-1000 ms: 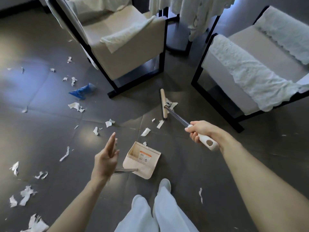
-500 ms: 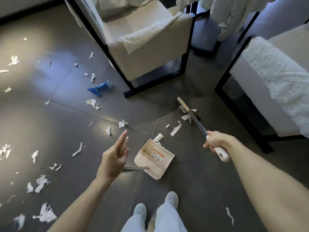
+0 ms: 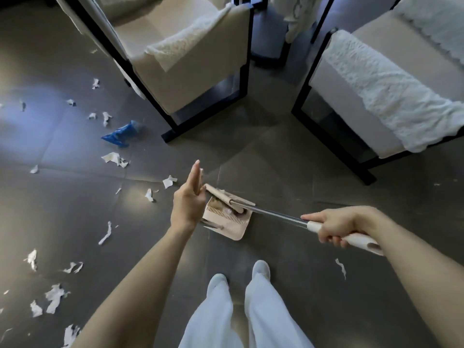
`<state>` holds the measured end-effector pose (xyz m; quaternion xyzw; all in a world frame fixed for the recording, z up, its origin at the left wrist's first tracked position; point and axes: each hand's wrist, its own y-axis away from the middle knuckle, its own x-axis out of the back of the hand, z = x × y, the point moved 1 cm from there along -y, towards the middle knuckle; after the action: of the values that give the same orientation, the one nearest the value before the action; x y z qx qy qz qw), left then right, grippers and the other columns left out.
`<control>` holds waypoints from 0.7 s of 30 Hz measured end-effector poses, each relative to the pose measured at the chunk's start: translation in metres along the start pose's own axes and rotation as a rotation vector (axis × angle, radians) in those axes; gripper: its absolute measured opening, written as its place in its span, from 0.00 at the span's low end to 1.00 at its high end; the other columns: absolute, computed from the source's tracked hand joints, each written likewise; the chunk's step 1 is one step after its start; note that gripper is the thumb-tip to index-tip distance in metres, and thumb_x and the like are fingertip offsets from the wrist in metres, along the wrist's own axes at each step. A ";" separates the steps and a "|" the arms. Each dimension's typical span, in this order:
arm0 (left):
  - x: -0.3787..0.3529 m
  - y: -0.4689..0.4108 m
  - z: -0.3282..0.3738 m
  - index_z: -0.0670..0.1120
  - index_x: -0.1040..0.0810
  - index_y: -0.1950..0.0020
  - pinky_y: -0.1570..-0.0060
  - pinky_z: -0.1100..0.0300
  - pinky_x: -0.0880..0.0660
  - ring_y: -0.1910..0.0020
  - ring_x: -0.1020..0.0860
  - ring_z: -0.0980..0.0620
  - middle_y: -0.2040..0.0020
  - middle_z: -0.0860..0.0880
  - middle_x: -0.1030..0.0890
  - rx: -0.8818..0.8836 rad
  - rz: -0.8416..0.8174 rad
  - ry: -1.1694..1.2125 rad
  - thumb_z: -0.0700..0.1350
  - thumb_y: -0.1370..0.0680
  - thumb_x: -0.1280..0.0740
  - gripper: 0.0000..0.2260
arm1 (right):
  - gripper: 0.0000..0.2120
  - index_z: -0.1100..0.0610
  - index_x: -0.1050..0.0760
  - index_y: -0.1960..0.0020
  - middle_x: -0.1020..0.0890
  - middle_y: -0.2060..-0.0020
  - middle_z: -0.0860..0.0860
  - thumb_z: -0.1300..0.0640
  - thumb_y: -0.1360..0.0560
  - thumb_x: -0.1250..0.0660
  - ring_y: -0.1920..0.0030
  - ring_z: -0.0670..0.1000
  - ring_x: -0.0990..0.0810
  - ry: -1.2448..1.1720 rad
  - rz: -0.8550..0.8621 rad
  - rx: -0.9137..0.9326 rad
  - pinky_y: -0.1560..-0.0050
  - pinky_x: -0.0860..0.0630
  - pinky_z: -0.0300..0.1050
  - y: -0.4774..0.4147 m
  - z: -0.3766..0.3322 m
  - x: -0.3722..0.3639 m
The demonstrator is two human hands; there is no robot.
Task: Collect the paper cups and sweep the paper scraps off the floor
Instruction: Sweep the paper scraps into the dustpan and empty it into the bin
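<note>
My right hand (image 3: 336, 226) grips the white handle of a short broom (image 3: 273, 214). Its beige head (image 3: 221, 195) lies in the mouth of the beige dustpan (image 3: 233, 228) on the dark floor. My left hand (image 3: 188, 202) is just left of the pan with its fingers straight and pointing away. The pan's metal handle runs up to the palm, and whether the thumb hooks it is hidden. White paper scraps (image 3: 114, 158) lie scattered over the floor to the left, with more at the lower left (image 3: 54, 297). One scrap (image 3: 341, 266) lies to the right of my feet. A crumpled blue item (image 3: 123, 133) lies near the chair leg.
A beige armchair with a black frame (image 3: 195, 71) stands ahead, and a second one draped in white lace (image 3: 376, 96) at the right. My white-trousered legs and shoes (image 3: 218, 282) are right behind the dustpan.
The broom head has swept from in front of the right chair back into the dustpan, taking the scraps that lay there with it. My left hand stays by the pan.
</note>
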<state>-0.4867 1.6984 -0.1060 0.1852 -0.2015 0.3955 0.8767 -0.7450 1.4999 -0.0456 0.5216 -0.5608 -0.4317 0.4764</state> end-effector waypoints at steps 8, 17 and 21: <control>0.038 0.027 -0.024 0.67 0.41 0.28 0.39 0.71 0.38 0.40 0.30 0.69 0.38 0.64 0.30 0.001 -0.061 0.006 0.36 0.22 0.36 0.33 | 0.38 0.39 0.43 0.25 0.28 0.71 0.52 0.70 0.27 0.42 0.79 0.45 0.32 -0.084 0.149 0.038 0.78 0.31 0.37 0.025 -0.010 -0.039; 0.057 0.020 -0.039 0.61 0.42 0.25 0.38 0.64 0.35 0.36 0.26 0.50 0.34 0.51 0.24 -0.061 -0.108 -0.093 0.36 0.22 0.36 0.32 | 0.37 0.43 0.45 0.23 0.28 0.70 0.52 0.70 0.26 0.42 0.79 0.45 0.33 -0.181 0.152 0.072 0.78 0.32 0.36 -0.019 -0.038 -0.087; 0.051 0.018 -0.035 0.62 0.40 0.25 0.42 0.68 0.34 0.39 0.24 0.51 0.37 0.51 0.22 -0.066 -0.083 -0.116 0.37 0.22 0.36 0.32 | 0.36 0.45 0.42 0.24 0.29 0.76 0.50 0.70 0.26 0.41 0.79 0.44 0.34 -0.228 0.069 0.065 0.79 0.34 0.35 -0.015 -0.032 -0.089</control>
<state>-0.4618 1.7578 -0.1067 0.1869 -0.2570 0.3404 0.8849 -0.7112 1.5876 -0.0619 0.4645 -0.6428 -0.4533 0.4069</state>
